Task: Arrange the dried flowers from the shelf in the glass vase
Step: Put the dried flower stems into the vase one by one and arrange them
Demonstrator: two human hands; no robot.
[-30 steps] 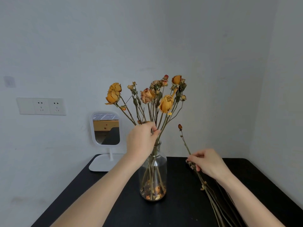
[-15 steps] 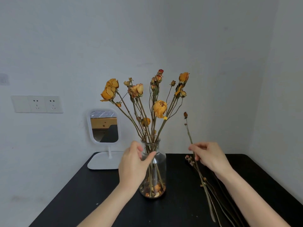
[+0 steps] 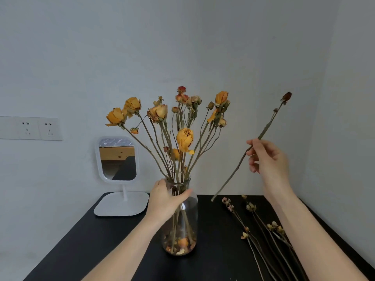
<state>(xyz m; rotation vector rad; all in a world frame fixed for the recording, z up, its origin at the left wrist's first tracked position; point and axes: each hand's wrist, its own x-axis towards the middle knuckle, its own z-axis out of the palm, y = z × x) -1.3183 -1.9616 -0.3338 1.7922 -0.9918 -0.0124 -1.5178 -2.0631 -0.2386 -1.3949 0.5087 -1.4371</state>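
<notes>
**One stem up in our R hand, vase held in our L**

Black table (image 3: pixel 101 240) fills the lower frame; its near edge and R corner are cut off. On it, centre, stands the glass vase (image 3: pixel 189 220), w/ a spray of dried flowers (image 3: pixel 184 138) fanning out above the neck. Petal bits lie at the vase bottom; hard to tell which stem goes where inside. White mirror (image 3: pixel 117 159) sits back-left, near the wall. Our left hand (image 3: pixel 165 201) wraps the vase neck, thumb in front, fingers mostly hidden behind glass. Our right hand (image 3: pixel 267 159) pinches a single stem (image 3: pixel 233 175) mid-length, tilted, bud up-right, lower end in the air just R of the vase. Loose stems (image 3: pixel 261 240) lie on the table at R, ends cut off by the frame.
</notes>
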